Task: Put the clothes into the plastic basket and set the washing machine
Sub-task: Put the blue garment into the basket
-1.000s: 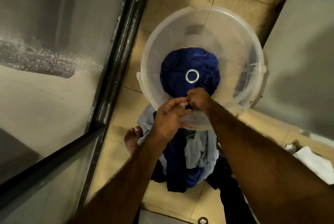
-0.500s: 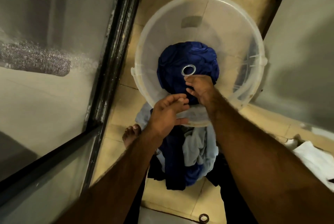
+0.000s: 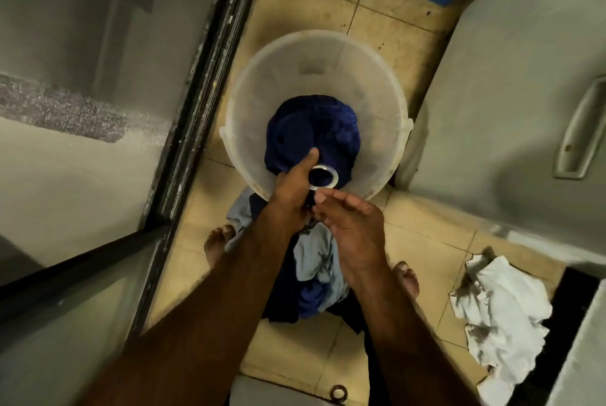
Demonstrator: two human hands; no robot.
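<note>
Gripping ringed blue cloth (image 3: 308, 130) at basket (image 3: 390, 77) rim, left hand (image 3: 292, 186); right hand (image 3: 355, 228) slack-fingered beside it; white rag (image 3: 498, 304) on tiles (image 3: 423, 231).

A black-framed glass door (image 3: 210, 58) stands in dim, warm light. Right of the door runs beige tiled floor (image 3: 387, 18); farther right of it, a grey handled panel (image 3: 508, 110) and a crumpled white rag (image 3: 498, 317).
</note>
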